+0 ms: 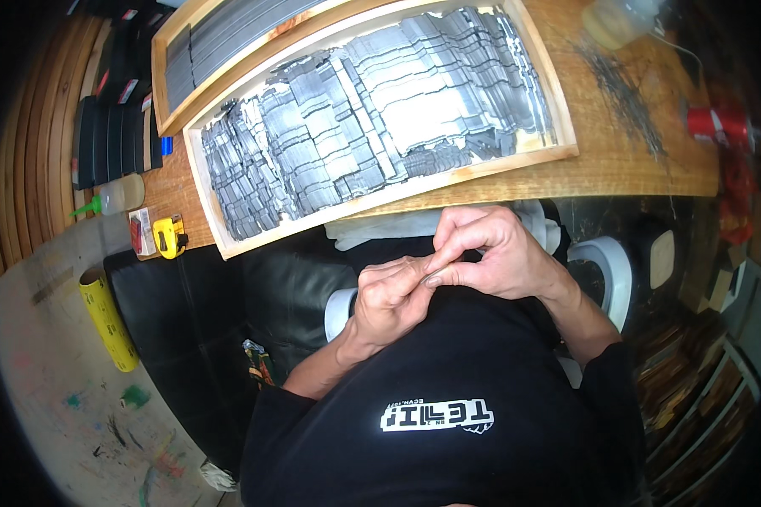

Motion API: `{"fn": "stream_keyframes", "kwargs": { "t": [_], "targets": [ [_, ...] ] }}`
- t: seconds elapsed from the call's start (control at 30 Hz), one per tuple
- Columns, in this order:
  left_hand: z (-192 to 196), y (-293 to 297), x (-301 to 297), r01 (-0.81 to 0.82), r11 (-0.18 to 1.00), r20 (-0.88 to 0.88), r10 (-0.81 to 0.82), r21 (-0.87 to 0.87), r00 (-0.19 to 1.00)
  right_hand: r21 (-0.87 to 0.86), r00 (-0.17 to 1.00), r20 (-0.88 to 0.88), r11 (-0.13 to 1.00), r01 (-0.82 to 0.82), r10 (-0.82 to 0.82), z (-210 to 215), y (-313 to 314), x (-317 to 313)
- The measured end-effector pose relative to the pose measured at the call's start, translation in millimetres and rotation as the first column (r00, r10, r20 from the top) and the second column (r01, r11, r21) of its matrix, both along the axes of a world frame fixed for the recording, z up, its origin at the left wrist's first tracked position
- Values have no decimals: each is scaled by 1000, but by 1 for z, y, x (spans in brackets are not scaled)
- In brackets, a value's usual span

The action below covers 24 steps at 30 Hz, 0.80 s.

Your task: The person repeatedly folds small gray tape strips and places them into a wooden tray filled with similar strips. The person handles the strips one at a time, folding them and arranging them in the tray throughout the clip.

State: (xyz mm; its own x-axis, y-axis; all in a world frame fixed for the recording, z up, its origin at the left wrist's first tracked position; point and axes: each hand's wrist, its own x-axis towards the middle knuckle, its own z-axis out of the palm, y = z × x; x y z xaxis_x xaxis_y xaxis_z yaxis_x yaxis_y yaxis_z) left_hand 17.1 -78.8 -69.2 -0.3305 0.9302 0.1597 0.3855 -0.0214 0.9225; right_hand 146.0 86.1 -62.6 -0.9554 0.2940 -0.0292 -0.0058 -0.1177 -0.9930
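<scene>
My left hand (389, 296) and my right hand (490, 249) meet in front of my chest, just below the workbench edge. Their fingertips pinch together around something very small and thin; I cannot tell what it is. Right above the hands lies a wooden tray (558, 127) packed with several grey metal strips (372, 118). A loose pile of thin dark wires or pins (626, 93) is spread on the bench to the right of the tray.
A second wooden tray (173, 38) of grey strips sits at the back left. A yellow tape measure (171, 237), a glue bottle (118, 196) and black blocks (110, 139) are at the left. A yellow tube (108, 319) lies on the floor. A red can (714, 125) stands far right.
</scene>
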Motion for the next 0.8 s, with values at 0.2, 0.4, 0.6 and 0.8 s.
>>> {"fn": "stream_keyframes", "kwargs": {
  "t": [0.2,0.4,0.6,0.8],
  "targets": [
    [-2,-2,0,18,1000,32,-18,7,999,29,1000,10,1000,-5,5,1,-4,0],
    [-3,-4,2,19,1000,45,-18,-4,999,38,1000,-6,999,1,0,2,-3,1],
    [5,1,-10,97,992,159,-83,-82,984,54,994,24,993,108,-109,5,-12,3],
    [-5,1,-15,160,986,272,-142,-48,952,224,977,0,952,207,-213,10,-30,6]
  ]
}}
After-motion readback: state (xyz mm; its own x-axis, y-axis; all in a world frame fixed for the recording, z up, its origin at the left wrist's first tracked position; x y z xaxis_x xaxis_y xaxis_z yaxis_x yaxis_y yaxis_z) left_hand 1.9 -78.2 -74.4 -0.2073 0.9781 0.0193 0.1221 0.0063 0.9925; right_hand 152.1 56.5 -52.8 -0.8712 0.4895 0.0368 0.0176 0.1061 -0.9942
